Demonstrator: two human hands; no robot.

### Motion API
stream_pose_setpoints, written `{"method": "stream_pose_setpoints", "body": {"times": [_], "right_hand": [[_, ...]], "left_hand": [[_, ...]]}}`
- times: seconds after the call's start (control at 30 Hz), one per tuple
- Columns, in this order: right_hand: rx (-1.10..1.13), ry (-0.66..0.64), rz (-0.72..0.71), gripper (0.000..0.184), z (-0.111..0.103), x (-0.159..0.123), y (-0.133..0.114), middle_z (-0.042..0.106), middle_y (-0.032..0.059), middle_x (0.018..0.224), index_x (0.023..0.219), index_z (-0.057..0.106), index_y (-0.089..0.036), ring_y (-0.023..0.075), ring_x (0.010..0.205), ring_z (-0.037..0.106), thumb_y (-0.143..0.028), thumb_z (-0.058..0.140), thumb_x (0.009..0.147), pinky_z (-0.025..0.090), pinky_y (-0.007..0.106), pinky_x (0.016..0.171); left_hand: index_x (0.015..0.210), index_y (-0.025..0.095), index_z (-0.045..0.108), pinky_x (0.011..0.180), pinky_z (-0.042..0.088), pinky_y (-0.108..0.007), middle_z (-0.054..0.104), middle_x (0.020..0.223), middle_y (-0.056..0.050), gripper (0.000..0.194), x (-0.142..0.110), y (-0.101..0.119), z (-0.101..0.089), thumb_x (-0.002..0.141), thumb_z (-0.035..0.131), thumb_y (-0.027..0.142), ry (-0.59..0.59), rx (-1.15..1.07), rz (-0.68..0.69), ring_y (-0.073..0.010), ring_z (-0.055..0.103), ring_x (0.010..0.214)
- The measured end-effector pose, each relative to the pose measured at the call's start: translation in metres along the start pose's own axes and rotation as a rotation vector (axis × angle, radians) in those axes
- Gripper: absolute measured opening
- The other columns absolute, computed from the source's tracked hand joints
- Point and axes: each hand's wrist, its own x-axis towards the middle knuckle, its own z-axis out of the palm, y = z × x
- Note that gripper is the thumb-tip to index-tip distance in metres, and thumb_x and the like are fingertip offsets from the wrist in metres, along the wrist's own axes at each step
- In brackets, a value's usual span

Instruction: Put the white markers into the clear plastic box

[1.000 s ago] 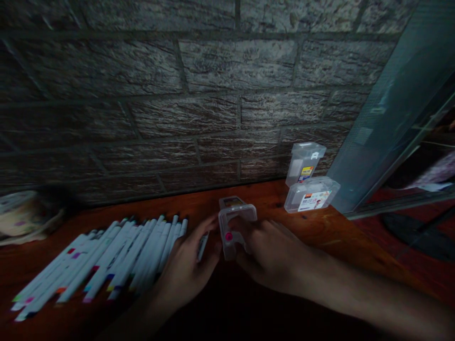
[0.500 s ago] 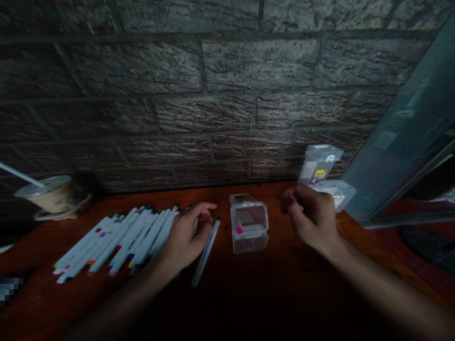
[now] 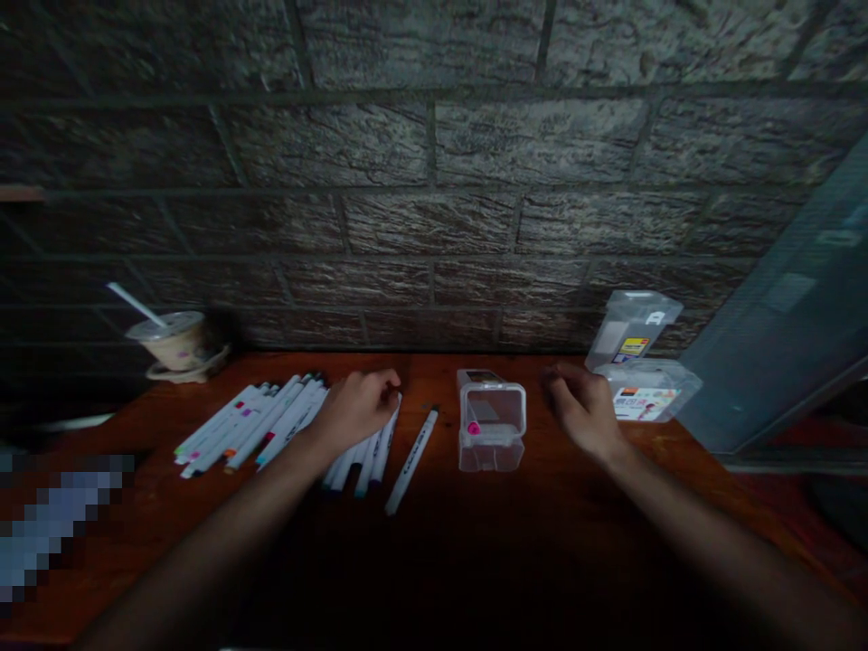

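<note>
My left hand (image 3: 359,407) hovers over or rests on the right part of a row of white markers (image 3: 237,425), its fingers curled down near the far ends of the pens. Whether it grips one is hidden. A single white marker (image 3: 412,461) lies apart to its right. Beyond that marker sits a clear plastic case (image 3: 492,457) with its opening toward me and a pink-ended marker (image 3: 474,428) inside. To the case's right my right hand (image 3: 581,407) is held with curled fingers; blur and shadow hide anything in them.
Behind my right hand stand a tall clear container (image 3: 634,330) and a clear labelled lid-like piece (image 3: 655,393). A drink cup with a straw (image 3: 176,344) stands on a holder at the back left. A brick wall (image 3: 434,217) rises behind the wooden table (image 3: 434,570).
My left hand has drawn left, away from the case and over the markers, and its fingers have curled. The right hand stays beside the case. The whole view has shifted left.
</note>
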Motion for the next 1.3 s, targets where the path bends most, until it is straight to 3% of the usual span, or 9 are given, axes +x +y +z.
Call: {"method": "stream_pose_setpoints", "body": {"times": [0.37,0.7,0.87,1.0,1.1,1.17,1.3], "right_hand": [[-0.054,-0.045,-0.009,0.040,0.000,-0.001,0.000,0.049,-0.0022,0.050,0.063,0.051,-0.023,0.0145,0.045,0.047,-0.041,0.049,0.098,0.032,0.027,0.045],[-0.077,-0.064,-0.028,0.039,0.001,-0.001,0.003,0.050,-0.0026,0.050,0.064,0.051,-0.023,0.0140,0.045,0.047,-0.039,0.048,0.099,0.032,0.026,0.045],[-0.072,-0.065,-0.035,0.038,0.000,0.000,0.001,0.051,-0.0027,0.050,0.064,0.052,-0.023,0.0141,0.045,0.047,-0.038,0.048,0.099,0.033,0.027,0.046],[-0.065,-0.063,-0.030,0.038,-0.001,-0.001,0.000,0.051,-0.0028,0.049,0.065,0.054,-0.023,0.0140,0.044,0.048,-0.038,0.049,0.099,0.032,0.027,0.045],[-0.058,-0.064,-0.032,0.038,-0.001,-0.002,0.000,0.051,-0.0026,0.049,0.065,0.054,-0.022,0.0142,0.044,0.048,-0.038,0.049,0.099,0.032,0.027,0.045],[-0.050,-0.061,-0.034,0.037,-0.001,-0.002,0.000,0.052,-0.0024,0.050,0.065,0.055,-0.022,0.0143,0.045,0.049,-0.038,0.050,0.099,0.033,0.027,0.046],[-0.020,-0.030,-0.033,0.039,-0.001,-0.001,-0.001,0.053,-0.0019,0.050,0.064,0.056,-0.022,0.0145,0.045,0.049,-0.039,0.052,0.099,0.034,0.026,0.045]], "left_hand": [[0.110,0.027,0.072,0.064,0.046,-0.030,0.079,0.081,-0.004,0.022,-0.008,0.011,0.009,0.092,0.060,0.032,-0.174,0.150,0.009,-0.0259,0.075,0.077],[0.135,0.025,0.063,0.060,0.046,-0.031,0.078,0.083,-0.006,0.049,-0.012,0.015,0.016,0.087,0.066,0.032,-0.194,0.056,0.009,-0.0271,0.074,0.072],[0.131,0.019,0.065,0.059,0.045,-0.031,0.076,0.076,-0.005,0.047,-0.011,0.016,0.016,0.085,0.064,0.030,-0.119,-0.090,-0.040,-0.0257,0.072,0.069],[0.108,0.019,0.072,0.060,0.047,-0.031,0.075,0.074,-0.003,0.027,-0.006,0.015,0.009,0.089,0.059,0.033,-0.040,-0.290,-0.061,-0.0223,0.070,0.065],[0.094,0.018,0.071,0.064,0.053,-0.030,0.073,0.077,-0.003,0.025,-0.002,0.015,0.006,0.091,0.055,0.036,0.030,-0.465,-0.070,-0.0211,0.073,0.069],[0.098,0.016,0.067,0.057,0.054,-0.028,0.069,0.077,-0.002,0.031,-0.001,0.018,0.006,0.095,0.049,0.041,0.086,-0.572,-0.084,-0.0192,0.073,0.063],[0.134,0.020,0.051,0.042,0.048,-0.023,0.064,0.090,-0.001,0.041,-0.008,0.028,0.007,0.105,0.039,0.046,0.272,-0.719,-0.102,-0.0122,0.065,0.049]]}}
